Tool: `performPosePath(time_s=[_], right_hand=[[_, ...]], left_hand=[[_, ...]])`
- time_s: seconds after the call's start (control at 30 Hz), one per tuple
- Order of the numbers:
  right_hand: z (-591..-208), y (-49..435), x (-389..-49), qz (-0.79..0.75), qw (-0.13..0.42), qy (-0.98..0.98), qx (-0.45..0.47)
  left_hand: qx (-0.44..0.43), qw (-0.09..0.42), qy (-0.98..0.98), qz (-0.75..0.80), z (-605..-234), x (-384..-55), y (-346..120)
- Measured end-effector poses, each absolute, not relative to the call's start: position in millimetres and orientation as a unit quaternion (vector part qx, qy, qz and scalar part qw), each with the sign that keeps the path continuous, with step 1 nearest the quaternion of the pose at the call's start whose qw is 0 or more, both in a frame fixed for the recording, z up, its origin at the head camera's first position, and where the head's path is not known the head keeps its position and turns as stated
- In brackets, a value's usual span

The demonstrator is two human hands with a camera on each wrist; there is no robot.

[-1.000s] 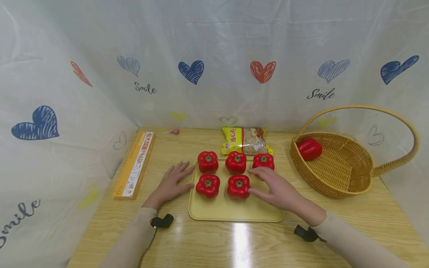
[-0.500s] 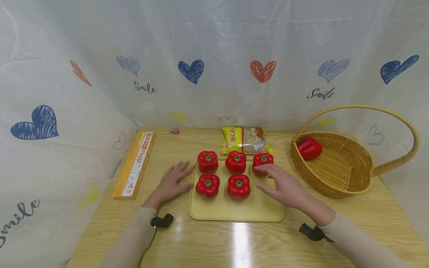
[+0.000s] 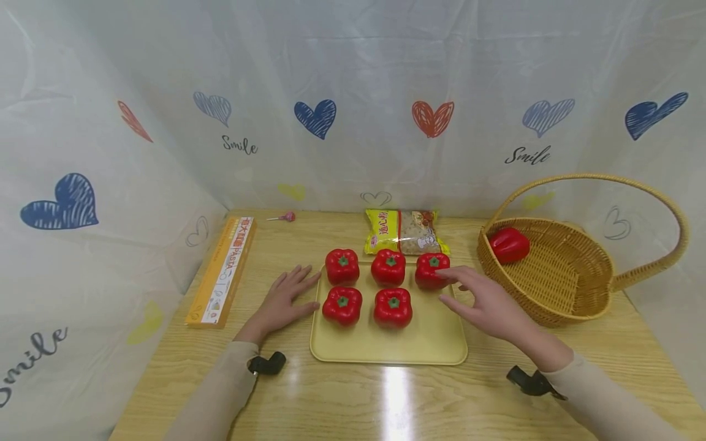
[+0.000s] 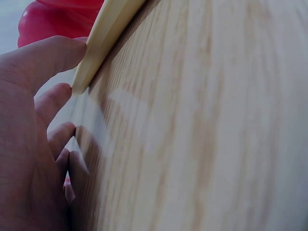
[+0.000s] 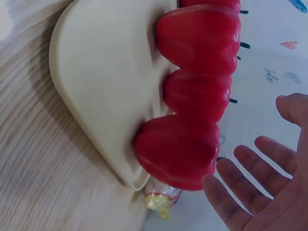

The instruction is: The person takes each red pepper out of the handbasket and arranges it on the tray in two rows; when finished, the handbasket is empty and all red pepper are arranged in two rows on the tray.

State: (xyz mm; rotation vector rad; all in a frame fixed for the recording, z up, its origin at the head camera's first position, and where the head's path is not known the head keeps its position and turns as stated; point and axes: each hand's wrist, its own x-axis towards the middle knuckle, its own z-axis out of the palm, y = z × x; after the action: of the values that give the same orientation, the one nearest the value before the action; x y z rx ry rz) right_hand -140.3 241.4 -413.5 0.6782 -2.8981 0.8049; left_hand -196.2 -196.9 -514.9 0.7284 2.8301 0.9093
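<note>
Several red bell peppers with green stems stand in two rows on a pale yellow tray point(image 3: 358, 349). My left hand point(image 3: 281, 303) lies with fingers spread at the tray's left edge; in the left wrist view its thumb point(image 4: 62, 53) touches the tray's rim. To the right, my right hand point(image 3: 485, 303) hovers with fingers extended, fingertips right by the back-right bell pepper point(image 3: 429, 275). In the right wrist view the fingers point(image 5: 240, 187) are apart and hold nothing, close beside that pepper point(image 5: 178, 151).
A wicker basket point(image 3: 598, 282) with a tall handle stands at the right, one red bell pepper point(image 3: 510, 245) lying inside. Behind the tray is a yellow food packet point(image 3: 405, 233). A pasta box point(image 3: 223, 269) and a lollipop point(image 3: 288, 216) lie at the left.
My right hand has drawn away to the right from the front-right pepper, its fingers spread. The left hand and the peppers have kept their places.
</note>
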Motion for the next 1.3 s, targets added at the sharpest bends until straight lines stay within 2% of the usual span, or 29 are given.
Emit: performPosePath(time_s=[0.33,0.63,1.3], right_hand=[[-405.8,263.1,-145.0,0.274,0.028,-0.94,0.199],[-398.0,283.3,-147.5,0.28,0.055,-0.939,0.193],[-378.9,324.9,-158.9,0.256,0.047,-0.954,0.146]], left_hand=[[0.239,0.042,0.923,0.299,-514.3,-195.9,-196.9],[0.237,0.045,0.923,0.299,-514.4,-195.9,-196.0],[0.236,0.041,0.924,0.297,-514.2,-196.0,-196.3]])
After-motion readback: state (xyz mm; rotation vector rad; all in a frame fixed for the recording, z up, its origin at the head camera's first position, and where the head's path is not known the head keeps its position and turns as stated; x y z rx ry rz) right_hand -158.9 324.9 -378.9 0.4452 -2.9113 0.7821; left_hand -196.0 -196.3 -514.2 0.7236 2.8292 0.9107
